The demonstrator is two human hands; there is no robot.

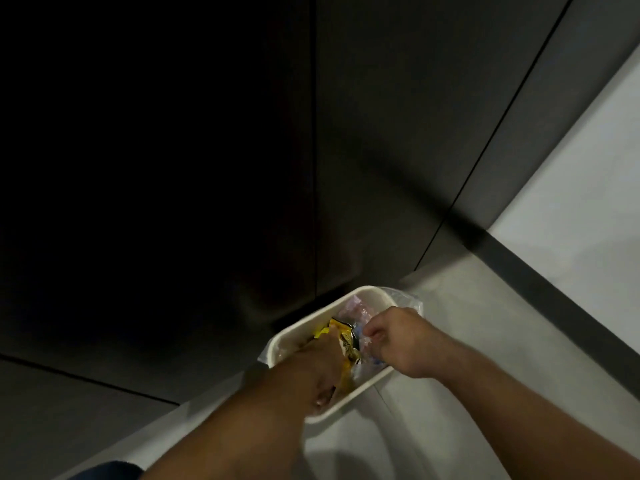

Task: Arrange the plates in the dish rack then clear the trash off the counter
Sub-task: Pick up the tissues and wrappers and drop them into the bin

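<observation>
Trash held over the white bin

Hands met over the white bin (366,288), which stood on the pale grey floor (467,358) at the foot of dark cabinet panels (381,133). A clear liner (407,298) showed past the bin's rim at its far corner.

Our left hand (320,368) reached down inside the bin, and its fingers looked curled around a yellow wrapper (341,336), though shadow hid most of them. The wrapper ran along the hand's right edge and lay within the bin's walls.

Our right hand (398,341) hung above the bin's right side. Its fingers (372,330) were bent tight and pinched a crumpled piece of bluish clear plastic (369,353), which touched the yellow wrapper. More crumpled plastic (358,308), pale and pinkish, lay in the bin's far end, beyond both hands.

A scrap of blue clothing (104,471) showed at the bottom left edge.
</observation>
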